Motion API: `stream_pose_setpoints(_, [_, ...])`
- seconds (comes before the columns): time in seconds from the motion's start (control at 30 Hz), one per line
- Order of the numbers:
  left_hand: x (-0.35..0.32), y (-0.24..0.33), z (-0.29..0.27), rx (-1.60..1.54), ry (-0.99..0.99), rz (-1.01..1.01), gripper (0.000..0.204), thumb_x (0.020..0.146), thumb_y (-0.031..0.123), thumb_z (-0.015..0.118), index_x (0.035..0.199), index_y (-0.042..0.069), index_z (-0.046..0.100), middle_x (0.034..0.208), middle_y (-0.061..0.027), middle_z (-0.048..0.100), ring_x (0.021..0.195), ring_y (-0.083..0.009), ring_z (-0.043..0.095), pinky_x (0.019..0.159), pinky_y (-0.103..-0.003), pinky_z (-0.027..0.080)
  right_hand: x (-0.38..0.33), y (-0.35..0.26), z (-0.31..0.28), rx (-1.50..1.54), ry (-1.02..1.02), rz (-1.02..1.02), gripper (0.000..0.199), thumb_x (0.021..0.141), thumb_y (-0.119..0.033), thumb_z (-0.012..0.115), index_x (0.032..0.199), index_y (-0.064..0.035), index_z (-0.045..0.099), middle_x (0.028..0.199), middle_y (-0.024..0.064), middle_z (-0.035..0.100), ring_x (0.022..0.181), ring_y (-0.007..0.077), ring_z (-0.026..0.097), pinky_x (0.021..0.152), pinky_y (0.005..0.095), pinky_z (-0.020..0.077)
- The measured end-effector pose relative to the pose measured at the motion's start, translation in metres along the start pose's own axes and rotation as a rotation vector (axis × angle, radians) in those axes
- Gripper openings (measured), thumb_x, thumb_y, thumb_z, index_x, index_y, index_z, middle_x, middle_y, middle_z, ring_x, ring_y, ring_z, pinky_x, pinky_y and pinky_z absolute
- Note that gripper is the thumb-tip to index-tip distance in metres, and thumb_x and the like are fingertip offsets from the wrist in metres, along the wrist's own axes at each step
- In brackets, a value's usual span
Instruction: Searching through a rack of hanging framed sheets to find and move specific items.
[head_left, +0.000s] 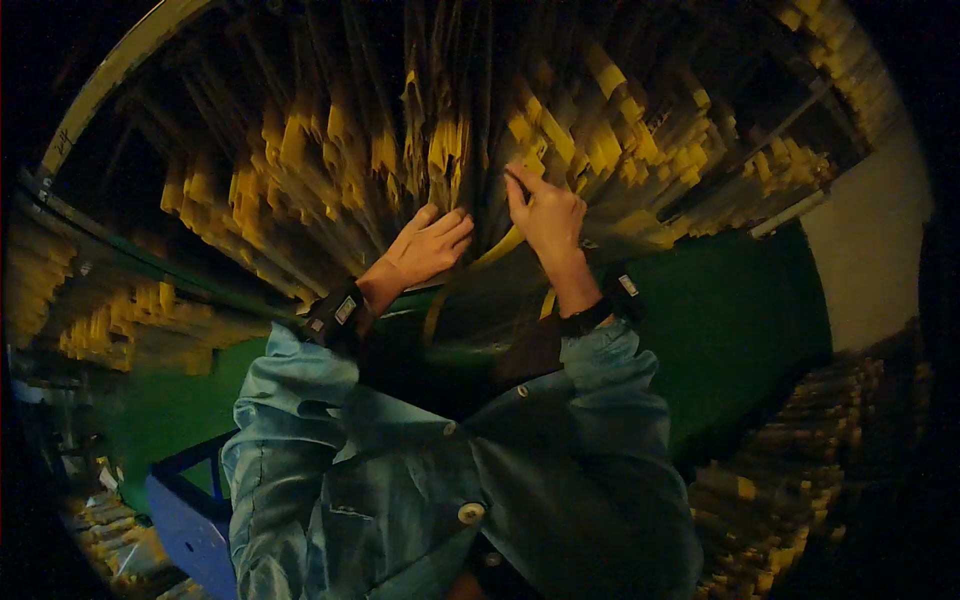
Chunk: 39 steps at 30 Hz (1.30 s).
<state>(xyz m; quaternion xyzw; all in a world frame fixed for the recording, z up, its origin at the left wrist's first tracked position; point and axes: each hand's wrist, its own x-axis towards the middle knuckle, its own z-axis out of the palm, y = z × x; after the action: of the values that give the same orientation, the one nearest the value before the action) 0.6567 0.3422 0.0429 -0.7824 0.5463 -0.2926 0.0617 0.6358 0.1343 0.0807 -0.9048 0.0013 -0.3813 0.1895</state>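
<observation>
Down to the left of my hands stands a blue box-shaped frame (pixel 185 520), well apart from them. My left hand (pixel 425 248) lies flat, fingers together and extended, gripping nothing, pressed against the packed rows of long yellow-tipped strips (pixel 300 150). Just beside it, my right hand (pixel 545 212) pinches one yellow strip (pixel 522 170) between thumb and forefinger. Below both wrists runs a green panel (pixel 730 310). My blue denim sleeves (pixel 300 400) fill the foreground.

We observe densely packed yellow-tipped strips (pixel 440 150) hanging in rows above a green frame, parted slightly at the centre.
</observation>
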Motion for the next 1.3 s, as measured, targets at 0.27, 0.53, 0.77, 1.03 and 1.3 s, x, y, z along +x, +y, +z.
stream_pose_setpoints(0.27, [-0.002,-0.002,0.009,-0.044,0.107,0.002,0.022,0.073,0.016,0.059,0.093,0.015,0.068,0.116,-0.0041,0.058,0.119,-0.0192,0.049,0.090,-0.046,0.036,-0.012,-0.010,0.016,0.201,-0.114,-0.152,0.023,0.083,-0.021,0.062,0.105,-0.0202,0.068,0.066,0.0132,0.065,0.059,0.0305,0.065,0.055,0.0398,0.0511])
stream_pose_setpoints(0.53, [-0.011,-0.010,0.009,-0.032,0.068,-0.007,0.024,0.073,0.016,0.059,0.096,0.013,0.066,0.120,-0.0037,0.056,0.123,-0.0171,0.046,0.088,-0.043,0.038,-0.003,0.009,0.021,-0.092,-0.255,0.147,0.031,0.087,-0.024,0.056,0.114,-0.0379,0.063,0.069,0.0186,0.064,0.069,0.0396,0.063,0.065,0.0480,0.0513])
stream_pose_setpoints(0.77, [-0.008,-0.005,0.004,-0.070,0.121,-0.057,0.027,0.073,0.016,0.059,0.099,0.013,0.065,0.119,-0.0022,0.055,0.122,-0.0161,0.045,0.089,-0.043,0.038,-0.003,0.010,0.020,-0.071,-0.278,0.129,0.031,0.088,-0.026,0.055,0.116,-0.0369,0.062,0.070,0.0185,0.065,0.069,0.0402,0.064,0.064,0.0493,0.0508])
stream_pose_setpoints(1.03, [0.001,0.002,-0.002,0.008,0.137,-0.080,0.029,0.076,0.017,0.057,0.104,0.013,0.063,0.119,-0.0020,0.055,0.121,-0.0158,0.047,0.089,-0.038,0.036,-0.002,0.009,0.017,-0.036,-0.252,0.142,0.025,0.088,-0.031,0.057,0.111,-0.0320,0.066,0.069,0.0206,0.064,0.069,0.0396,0.064,0.064,0.0488,0.0513])
stream_pose_setpoints(1.3, [0.015,0.008,-0.011,-0.053,0.243,-0.213,0.047,0.080,0.012,0.052,0.127,0.017,0.053,0.135,-0.0013,0.047,0.122,-0.0133,0.043,0.095,-0.037,0.028,0.000,0.001,0.005,0.153,-0.372,0.155,0.031,0.086,-0.040,0.059,0.110,-0.0225,0.066,0.071,0.0214,0.064,0.076,0.0405,0.064,0.067,0.0451,0.0510])
